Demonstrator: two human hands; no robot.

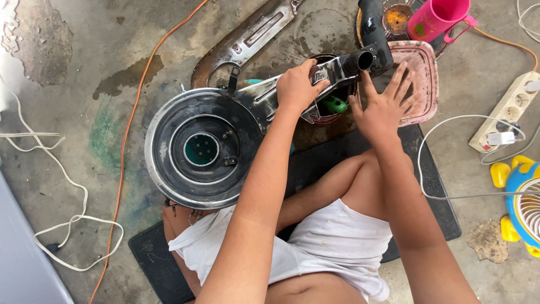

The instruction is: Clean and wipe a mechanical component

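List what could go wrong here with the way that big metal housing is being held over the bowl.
The left hand alone grips the metal housing at its narrow neck; the heavy round end could tip or slip. The right hand is spread on the pink tray, which might slide or flip. The power strip and cords lie on a stained floor near the bowl; any splashed liquid could reach them.

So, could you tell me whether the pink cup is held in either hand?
No, the pink cup stands apart while the left hand grips the metal cover.
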